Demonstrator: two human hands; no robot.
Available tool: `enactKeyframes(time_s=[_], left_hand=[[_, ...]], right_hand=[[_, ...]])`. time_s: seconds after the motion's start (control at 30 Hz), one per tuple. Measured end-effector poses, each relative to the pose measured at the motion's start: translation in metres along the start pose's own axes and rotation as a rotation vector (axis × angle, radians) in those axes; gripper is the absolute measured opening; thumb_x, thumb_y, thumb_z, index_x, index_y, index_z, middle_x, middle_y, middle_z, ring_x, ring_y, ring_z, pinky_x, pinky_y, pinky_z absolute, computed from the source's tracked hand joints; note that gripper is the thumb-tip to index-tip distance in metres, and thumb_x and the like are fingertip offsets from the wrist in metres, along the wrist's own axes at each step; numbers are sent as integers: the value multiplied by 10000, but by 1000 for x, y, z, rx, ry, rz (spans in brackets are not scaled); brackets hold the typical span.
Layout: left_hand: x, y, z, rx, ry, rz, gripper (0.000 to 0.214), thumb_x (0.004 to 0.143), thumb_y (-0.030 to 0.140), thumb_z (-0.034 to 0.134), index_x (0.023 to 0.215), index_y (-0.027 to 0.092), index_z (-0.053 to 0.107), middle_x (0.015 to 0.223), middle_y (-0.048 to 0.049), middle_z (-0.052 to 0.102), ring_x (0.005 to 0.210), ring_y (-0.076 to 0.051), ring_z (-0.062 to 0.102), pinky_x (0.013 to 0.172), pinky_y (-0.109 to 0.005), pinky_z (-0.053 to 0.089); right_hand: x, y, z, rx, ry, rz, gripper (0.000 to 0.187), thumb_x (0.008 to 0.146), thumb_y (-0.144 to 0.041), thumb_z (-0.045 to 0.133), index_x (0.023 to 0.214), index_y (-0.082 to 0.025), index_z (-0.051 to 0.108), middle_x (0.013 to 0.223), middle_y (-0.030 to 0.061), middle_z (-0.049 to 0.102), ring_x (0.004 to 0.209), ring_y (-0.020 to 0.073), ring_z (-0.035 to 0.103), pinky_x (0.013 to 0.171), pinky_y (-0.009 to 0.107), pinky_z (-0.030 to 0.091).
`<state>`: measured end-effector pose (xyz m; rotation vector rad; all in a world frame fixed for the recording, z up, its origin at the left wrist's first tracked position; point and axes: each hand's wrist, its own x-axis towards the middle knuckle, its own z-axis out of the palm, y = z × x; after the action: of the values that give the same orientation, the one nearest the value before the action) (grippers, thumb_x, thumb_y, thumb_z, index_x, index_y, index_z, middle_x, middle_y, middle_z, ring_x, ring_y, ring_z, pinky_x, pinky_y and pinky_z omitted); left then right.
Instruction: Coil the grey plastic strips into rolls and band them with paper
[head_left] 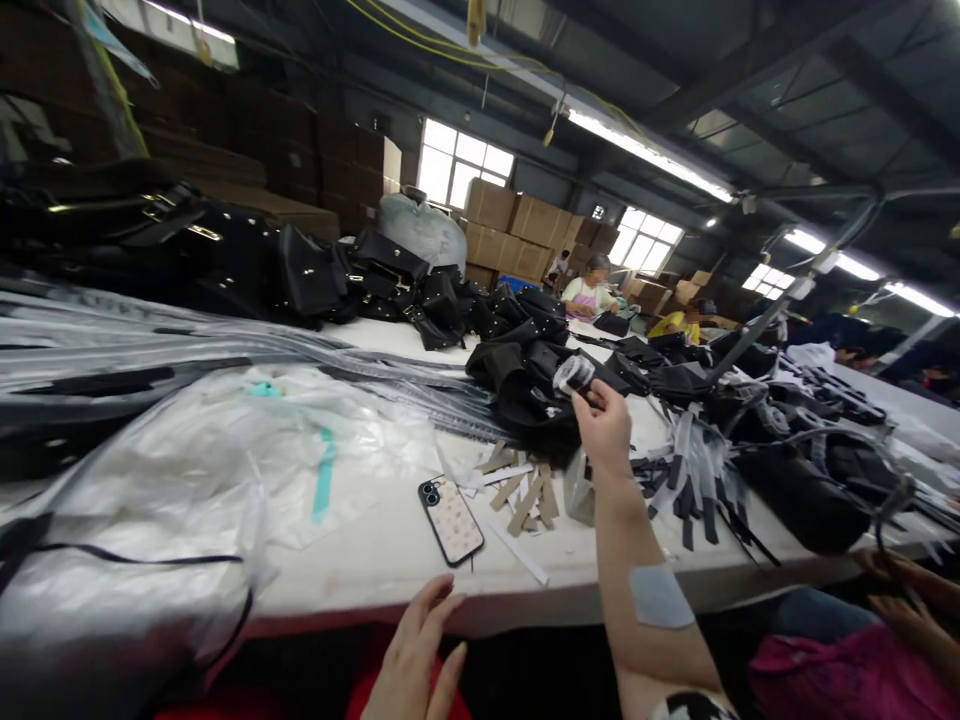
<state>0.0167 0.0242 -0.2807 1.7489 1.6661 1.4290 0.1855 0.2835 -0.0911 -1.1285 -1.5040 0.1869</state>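
Note:
My right hand [607,428] reaches out over the table, its fingers closed on a small coiled bundle [571,374] that looks like a dark strap in clear plastic. The bundle is held just in front of a heap of black bags [517,375]. Close to the table's front edge is my left hand [420,655], with its fingers apart and nothing in it. Beyond it a phone in a patterned case [454,522] lies on the white tabletop [360,575]. Brown and white strips [529,495] are scattered to the phone's right.
Clear plastic bags [300,460] and long plastic-wrapped straps [225,350] cover the left side. Wrapped straps [686,470] and a black bag [802,500] lie to the right. A co-worker's hands [900,590] show at the right edge; another person [589,295] sits across the table.

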Motion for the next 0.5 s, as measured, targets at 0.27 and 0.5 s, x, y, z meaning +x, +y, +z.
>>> enactKeyframes(time_s=[0.27,0.5], left_hand=[[37,-35,-10,105,19,32,357,892,309,458,1216,230,585,1317,-143,554,1212,-274,541,1006,-433,485],[180,-100,-38,452,172,5,341,917,290,406,1193,163,559,1252,-156,576,1217,-276,520,1034,-483,424]], right_hand=[[-173,49,18,-112,-504,16,262,871,-383,507,907,-180,668,738,64,661,642,187,609,618,289,489],[-250,105,38,-352,-467,66,360,854,-427,458,587,-263,633,502,32,569,467,198,558,502,299,392]])
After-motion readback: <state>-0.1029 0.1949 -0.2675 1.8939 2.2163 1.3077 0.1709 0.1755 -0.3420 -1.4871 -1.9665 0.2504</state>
